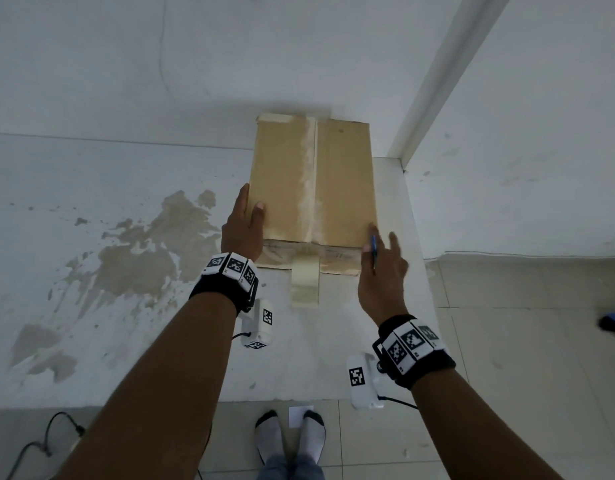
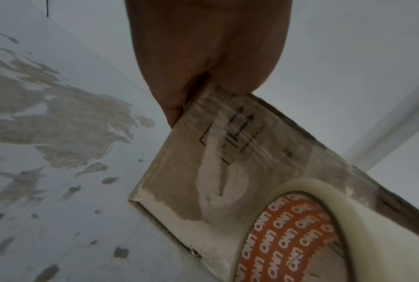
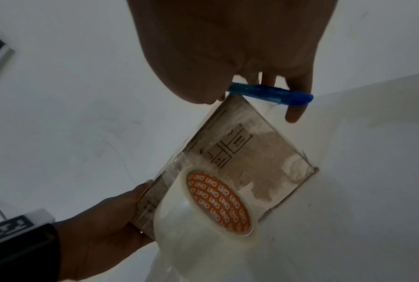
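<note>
A closed cardboard box lies on the white table, its far end against the wall and old tape along its middle seam. My left hand grips its near left corner, thumb on top and fingers down the side. My right hand is at the near right corner and holds a thin blue pen-like tool between thumb and fingers. A roll of clear tape with an orange core hangs against the box's near face, joined to it by a strip of tape.
The table top is white with peeled brownish patches on the left. Its right edge runs close to the box, with tiled floor beyond. A white post rises at the back right. A cable lies on the floor.
</note>
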Available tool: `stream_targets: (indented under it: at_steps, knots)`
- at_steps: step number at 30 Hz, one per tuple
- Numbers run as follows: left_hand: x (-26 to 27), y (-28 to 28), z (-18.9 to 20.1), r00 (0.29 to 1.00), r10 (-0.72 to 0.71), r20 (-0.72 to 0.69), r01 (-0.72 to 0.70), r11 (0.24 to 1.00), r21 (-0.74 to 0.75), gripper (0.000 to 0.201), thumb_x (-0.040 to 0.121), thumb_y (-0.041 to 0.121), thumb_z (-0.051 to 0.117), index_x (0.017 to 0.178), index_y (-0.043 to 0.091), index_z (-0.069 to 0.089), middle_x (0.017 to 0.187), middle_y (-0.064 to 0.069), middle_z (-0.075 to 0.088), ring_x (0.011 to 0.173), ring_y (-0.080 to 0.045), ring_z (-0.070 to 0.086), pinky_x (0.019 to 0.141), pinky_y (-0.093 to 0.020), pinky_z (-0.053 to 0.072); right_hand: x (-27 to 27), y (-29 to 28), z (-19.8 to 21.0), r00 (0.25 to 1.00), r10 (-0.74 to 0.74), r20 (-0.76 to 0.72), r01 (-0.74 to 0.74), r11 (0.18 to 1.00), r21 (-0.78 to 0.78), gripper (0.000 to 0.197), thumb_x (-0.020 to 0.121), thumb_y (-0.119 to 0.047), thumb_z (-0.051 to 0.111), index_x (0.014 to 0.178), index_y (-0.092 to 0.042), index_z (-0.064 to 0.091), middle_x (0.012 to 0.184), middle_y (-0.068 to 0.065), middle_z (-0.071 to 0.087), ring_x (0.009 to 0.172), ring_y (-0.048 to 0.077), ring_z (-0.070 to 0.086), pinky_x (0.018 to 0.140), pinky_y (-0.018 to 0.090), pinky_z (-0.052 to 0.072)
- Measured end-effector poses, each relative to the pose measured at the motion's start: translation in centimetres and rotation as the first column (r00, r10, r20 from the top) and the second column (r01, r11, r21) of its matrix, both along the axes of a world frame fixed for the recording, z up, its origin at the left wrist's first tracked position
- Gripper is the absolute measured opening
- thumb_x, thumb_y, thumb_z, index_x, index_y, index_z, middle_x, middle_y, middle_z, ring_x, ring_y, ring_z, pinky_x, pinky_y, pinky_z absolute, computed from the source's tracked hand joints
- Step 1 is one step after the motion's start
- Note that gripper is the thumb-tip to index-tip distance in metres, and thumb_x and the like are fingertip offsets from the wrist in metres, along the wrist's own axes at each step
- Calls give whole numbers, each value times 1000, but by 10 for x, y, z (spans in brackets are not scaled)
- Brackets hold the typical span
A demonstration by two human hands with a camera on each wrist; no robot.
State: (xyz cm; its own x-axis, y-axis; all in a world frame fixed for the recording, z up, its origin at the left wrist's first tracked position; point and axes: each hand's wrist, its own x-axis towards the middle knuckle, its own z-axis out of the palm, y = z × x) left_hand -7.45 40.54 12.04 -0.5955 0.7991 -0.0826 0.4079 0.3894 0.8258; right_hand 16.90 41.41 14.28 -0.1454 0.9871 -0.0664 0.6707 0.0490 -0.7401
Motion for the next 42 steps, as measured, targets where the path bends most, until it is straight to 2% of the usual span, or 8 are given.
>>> stream_targets:
  at_steps: [4, 8, 10, 14, 19, 26, 33, 42]
  knots:
    - [2, 0, 3, 1000, 8, -1, -8, 1000, -17, 56, 105, 41, 37, 156, 22, 27, 155, -7, 43, 136, -34, 47, 114, -43, 36, 0, -7, 12, 987, -66, -149, 99, 968, 230, 34, 106, -30, 33, 133, -27, 53, 117, 2, 55, 104, 15, 54, 80, 29, 45]
    - [3, 0, 3, 1000, 12, -1, -12, 1000, -10, 54, 105, 41, 37, 153, 19, 32, 148, -10, 51, 130, -36, 52, 108, -42, 40, -15, -16, 25, 943, 84, -321, -103, 994, -45, 25, 106, -32, 40, 102, -15, 58, 68, -5, 53, 55, 6, 47, 54, 24, 44]
    - [3, 1, 3, 1000, 13, 4, -13, 1000, -14, 52, 105, 41, 37, 152, 19, 33, 146, -10, 53, 127, -37, 54, 106, -42, 41, -23, -24, 28, 915, 128, -382, -219, 954, -203, 24, 105, -30, 43, 102, -10, 56, 73, -1, 50, 58, 6, 44, 53, 16, 40]
    - [2, 2, 0, 1000, 11, 0, -11, 1000, -13, 52, 104, 42, 37, 151, 21, 34, 145, -10, 54, 126, -38, 54, 107, -45, 42, -33, -39, 26, 778, -20, -628, -349, 818, -458, 21, 91, -19, 38, 102, -19, 56, 87, -3, 55, 67, 10, 42, 62, 26, 38]
    - [2, 2, 0, 1000, 12, -12, -12, 1000, 6, 49, 105, 39, 38, 150, 19, 37, 142, -10, 56, 124, -38, 56, 104, -43, 43, -32, -47, 26, 698, 83, -711, -519, 742, -423, 23, 107, -4, 35, 126, -13, 44, 107, 3, 69, 88, 17, 64, 76, 32, 55]
    - [2, 1, -1, 1000, 10, 2, -10, 1000, 3, 50, 105, 39, 37, 150, 19, 36, 142, -9, 56, 124, -37, 56, 105, -44, 43, -32, -48, 29, 688, 42, -725, -490, 763, -421, 19, 105, -21, 46, 118, -7, 46, 115, 10, 72, 72, 17, 65, 58, 27, 51]
    - [4, 1, 1, 1000, 25, 10, -25, 1000, -5, 51, 105, 38, 37, 152, 19, 34, 144, -9, 54, 127, -37, 53, 106, -42, 39, -27, -51, 22, 481, -153, -863, -627, 628, -461, 61, 95, 18, 44, 144, -19, 42, 142, 3, 56, 117, 21, 65, 94, 35, 55]
    - [4, 1, 2, 1000, 22, 0, -22, 1000, -11, 51, 105, 38, 37, 152, 19, 34, 145, -10, 54, 126, -38, 54, 105, -43, 40, -27, -50, 12, 544, -59, -837, -558, 719, -414, 37, 105, -4, 42, 139, -15, 49, 129, 5, 67, 116, 22, 66, 95, 29, 53]
